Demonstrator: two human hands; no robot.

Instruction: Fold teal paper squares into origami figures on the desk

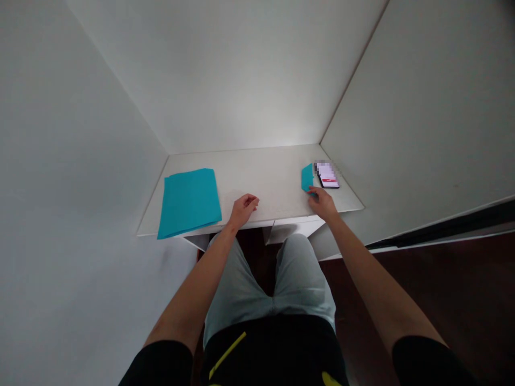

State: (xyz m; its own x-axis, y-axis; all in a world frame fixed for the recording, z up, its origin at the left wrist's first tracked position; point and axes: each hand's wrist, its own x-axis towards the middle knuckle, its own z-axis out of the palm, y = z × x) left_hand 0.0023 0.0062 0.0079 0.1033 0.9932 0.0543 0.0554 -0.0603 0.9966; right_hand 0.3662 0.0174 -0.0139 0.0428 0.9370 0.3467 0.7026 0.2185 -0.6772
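On the right part of the white desk lies a small folded piece of turquoise paper (307,177), angular in outline. My right hand (323,203) is at its near end, thumb and fingers closed on the lower corner. My left hand (244,208) rests by the desk's front edge with its fingers curled in and nothing visible in them. To the left of that hand lies a stack of large turquoise paper sheets (190,202), its near corner reaching past the edge.
A phone (328,175) with a lit screen lies just right of the folded piece. The white desk (261,174) is boxed in by walls at the back, left and right. Below its front edge is a white drawer front (295,229), close to my knees.
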